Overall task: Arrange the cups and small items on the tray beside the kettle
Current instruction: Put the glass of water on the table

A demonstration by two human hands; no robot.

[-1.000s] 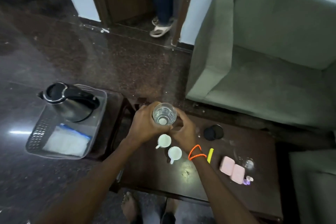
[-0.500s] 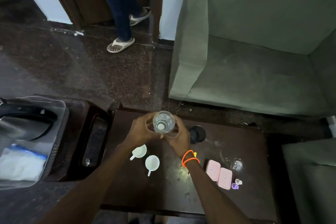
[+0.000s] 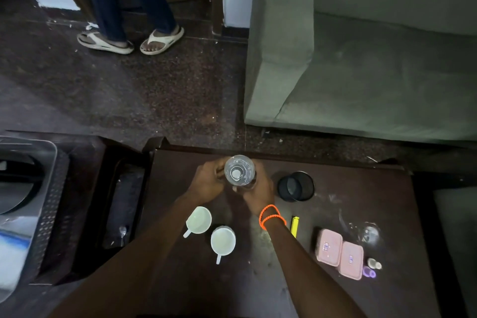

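- Both hands wrap a clear glass tumbler [image 3: 239, 170] from either side, over the far-left part of the dark wooden table [image 3: 387, 188]; can't tell if its base touches the tabletop.
- Left hand [image 3: 206, 183] closed around the glass's left side, fingers curled on the wall.
- Right hand [image 3: 258, 192] closed around the glass's right side; orange bands [image 3: 271, 217] on that wrist.
- Two white cups sit upright on the table near the forearms: one [image 3: 199, 220] with handle pointing lower-left, the other [image 3: 223, 240] just beside it, handle pointing toward the camera.
- Black mesh cup [image 3: 295, 186] to the right of the hands, apart from them.
- Yellow stick-like item [image 3: 294, 226] lies by the right wrist.
- Two pink lidded boxes [image 3: 339, 253] touching side by side at right; small round bits [image 3: 373, 267] just beside them.
- Second clear glass [image 3: 367, 233] near the pink boxes, hard to make out.
- Grey tray [image 3: 49, 204] at far left on a lower stand, well apart from the cups; kettle [image 3: 15, 183] partly in it, cut by frame edge.
- Green sofa [image 3: 361, 59] behind the table; another person's legs in sandals [image 3: 129, 41] by the doorway.
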